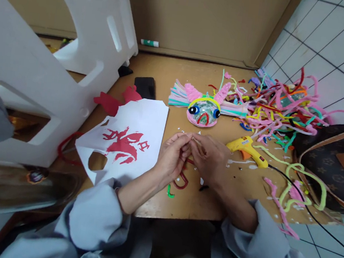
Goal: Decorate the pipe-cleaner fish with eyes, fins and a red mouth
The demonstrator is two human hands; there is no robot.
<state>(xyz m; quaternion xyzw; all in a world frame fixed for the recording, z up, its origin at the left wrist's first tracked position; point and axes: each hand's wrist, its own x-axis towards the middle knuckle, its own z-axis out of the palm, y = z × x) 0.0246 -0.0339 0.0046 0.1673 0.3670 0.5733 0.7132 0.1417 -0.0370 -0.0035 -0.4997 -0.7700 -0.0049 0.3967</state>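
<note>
My left hand [173, 154] and my right hand [209, 157] meet above the front of the table, fingertips pinched together. What lies between them is too small and too covered to make out. Under the hands is a bent dark red strip [181, 184], with a short green piece [170, 192] beside it. Just beyond my fingers sits a craft animal face [204, 110] with googly eyes, pink ears, a yellow band and a red mouth. A yellow glue gun [247, 148] lies right of my right hand.
White paper [151, 143] with red cut shapes [125, 146] lies left, near a black phone [145, 87]. Tangled pipe cleaners [285, 110] heap at the back right by a brown handbag [329, 162]. The glue gun's black cord [303, 201] runs off the right edge.
</note>
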